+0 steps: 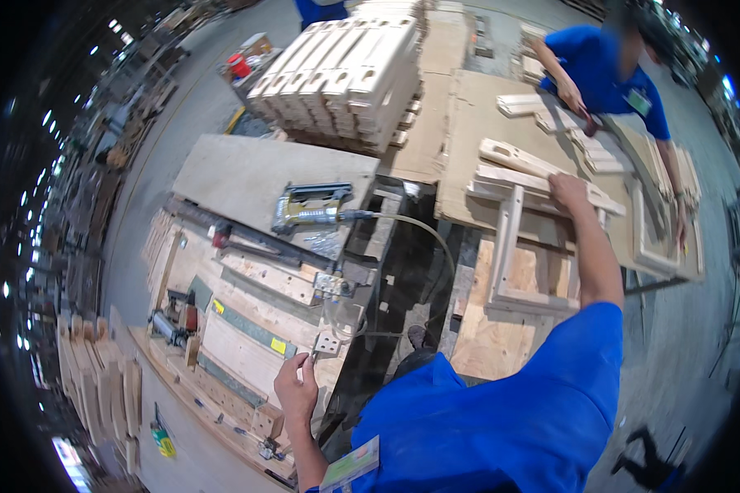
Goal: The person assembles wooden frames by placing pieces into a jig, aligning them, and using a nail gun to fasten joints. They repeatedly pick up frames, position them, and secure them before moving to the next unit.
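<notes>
My right hand [569, 191] reaches out to the right and is closed over a pale wooden rail [514, 156] with an oval slot near its end. That rail lies across other rails and a wooden frame [508, 246] at the edge of a covered table. My left hand [296, 388] is at the right side of a wooden jig [247, 333], its thumb and forefinger pinched together. Whatever they hold is too small to make out. Just beyond these fingertips sits a small metal plate [329, 342] with holes.
A pneumatic nail gun [311, 209] with a hose [437, 237] lies on a grey board [263, 177]. Stacked slotted boards [345, 74] stand beyond. At the far right a co-worker [600, 74] in blue handles wooden pieces. A green screwdriver [163, 440] lies at lower left.
</notes>
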{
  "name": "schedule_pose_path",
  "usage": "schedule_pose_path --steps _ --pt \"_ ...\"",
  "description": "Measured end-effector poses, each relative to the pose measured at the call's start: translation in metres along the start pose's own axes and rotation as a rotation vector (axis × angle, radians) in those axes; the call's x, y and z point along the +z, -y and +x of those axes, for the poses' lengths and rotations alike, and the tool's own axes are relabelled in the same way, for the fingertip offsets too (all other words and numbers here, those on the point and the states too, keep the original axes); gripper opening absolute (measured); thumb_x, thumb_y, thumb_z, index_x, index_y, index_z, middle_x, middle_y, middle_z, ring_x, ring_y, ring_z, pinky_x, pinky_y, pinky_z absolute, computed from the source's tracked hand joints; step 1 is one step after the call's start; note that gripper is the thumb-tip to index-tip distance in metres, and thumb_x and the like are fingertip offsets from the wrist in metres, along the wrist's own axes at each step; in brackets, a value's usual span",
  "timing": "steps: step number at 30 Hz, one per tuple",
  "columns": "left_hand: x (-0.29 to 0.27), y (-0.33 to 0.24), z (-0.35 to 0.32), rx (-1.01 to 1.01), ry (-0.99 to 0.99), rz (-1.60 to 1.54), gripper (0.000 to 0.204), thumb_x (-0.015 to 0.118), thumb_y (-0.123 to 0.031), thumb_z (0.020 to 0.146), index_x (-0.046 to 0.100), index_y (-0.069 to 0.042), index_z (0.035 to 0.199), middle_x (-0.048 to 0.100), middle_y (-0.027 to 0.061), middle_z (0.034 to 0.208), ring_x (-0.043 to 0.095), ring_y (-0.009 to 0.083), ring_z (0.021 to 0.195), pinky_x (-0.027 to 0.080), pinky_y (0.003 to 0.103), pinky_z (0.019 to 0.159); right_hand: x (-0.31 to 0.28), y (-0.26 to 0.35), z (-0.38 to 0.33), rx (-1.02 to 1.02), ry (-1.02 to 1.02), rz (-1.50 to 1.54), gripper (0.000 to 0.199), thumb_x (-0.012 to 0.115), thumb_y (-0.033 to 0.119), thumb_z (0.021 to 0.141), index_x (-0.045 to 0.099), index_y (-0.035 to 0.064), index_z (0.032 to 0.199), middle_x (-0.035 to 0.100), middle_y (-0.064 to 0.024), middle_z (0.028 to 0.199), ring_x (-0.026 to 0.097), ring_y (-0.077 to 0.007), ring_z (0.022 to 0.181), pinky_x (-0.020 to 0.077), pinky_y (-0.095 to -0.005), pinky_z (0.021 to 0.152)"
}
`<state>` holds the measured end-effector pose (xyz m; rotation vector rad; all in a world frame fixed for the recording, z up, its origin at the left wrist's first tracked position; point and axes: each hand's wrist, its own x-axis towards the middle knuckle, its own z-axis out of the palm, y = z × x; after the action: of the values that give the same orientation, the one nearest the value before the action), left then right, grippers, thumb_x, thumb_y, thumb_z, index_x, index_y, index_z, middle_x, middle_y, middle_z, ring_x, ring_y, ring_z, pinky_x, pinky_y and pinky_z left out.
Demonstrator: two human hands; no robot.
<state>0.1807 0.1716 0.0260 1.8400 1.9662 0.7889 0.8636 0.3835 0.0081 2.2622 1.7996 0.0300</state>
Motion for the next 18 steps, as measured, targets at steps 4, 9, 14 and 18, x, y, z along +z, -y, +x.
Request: schedule_pose_path --steps 4,9,14,18 --pt "-0.019 0.001 -0.016 -0.056 -0.091 0.020 0.014 0.072 -0.013 0.097 0.076 -0.002 0.105 0.076 0.0181 0.098 0.074 0.0364 0.092 0.057 0.043 0.083 -0.056 0.009 -0.032 -0.060 -0.123 0.000 0.026 0.080 0.019 0.084 0.066 0.0086 0.103 0.072 -0.0156 0.107 0.071 -0.0380 0.105 0.0579 -0.0497 0.084" --pt "-0.046 -0.010 -0.003 0.016 -0.169 -0.095 0.011 0.074 -0.011 0.096 0.076 -0.003 0.103 0.076 0.0170 0.098 0.073 0.0364 0.089 0.058 0.042 0.081 -0.151 0.043 -0.091 -0.258 -0.481 0.105 0.033 0.077 0.026 0.090 0.058 0.0067 0.108 0.068 -0.0208 0.104 0.066 -0.0452 0.101 0.0527 -0.0520 0.082" --pt "-0.081 -0.044 0.010 0.269 -0.365 -0.236 0.011 0.080 -0.006 0.090 0.076 -0.004 0.100 0.077 0.0137 0.095 0.075 0.0314 0.087 0.058 0.039 0.077 -0.252 0.153 -0.135 -0.375 -0.600 0.263 0.035 0.068 0.024 0.103 0.057 0.0003 0.126 0.068 -0.0265 0.105 0.067 -0.0485 0.100 0.0519 -0.0529 0.083" --pt "-0.109 -0.057 0.006 0.545 -0.534 -0.256 0.020 0.084 -0.009 0.085 0.074 -0.006 0.102 0.075 0.0083 0.095 0.073 0.0283 0.086 0.059 0.040 0.077 -0.288 0.243 -0.138 -0.628 -0.883 0.363 0.046 0.062 0.025 0.107 0.052 -0.0033 0.143 0.068 -0.0322 0.118 0.067 -0.0504 0.110 0.0522 -0.0514 0.090"
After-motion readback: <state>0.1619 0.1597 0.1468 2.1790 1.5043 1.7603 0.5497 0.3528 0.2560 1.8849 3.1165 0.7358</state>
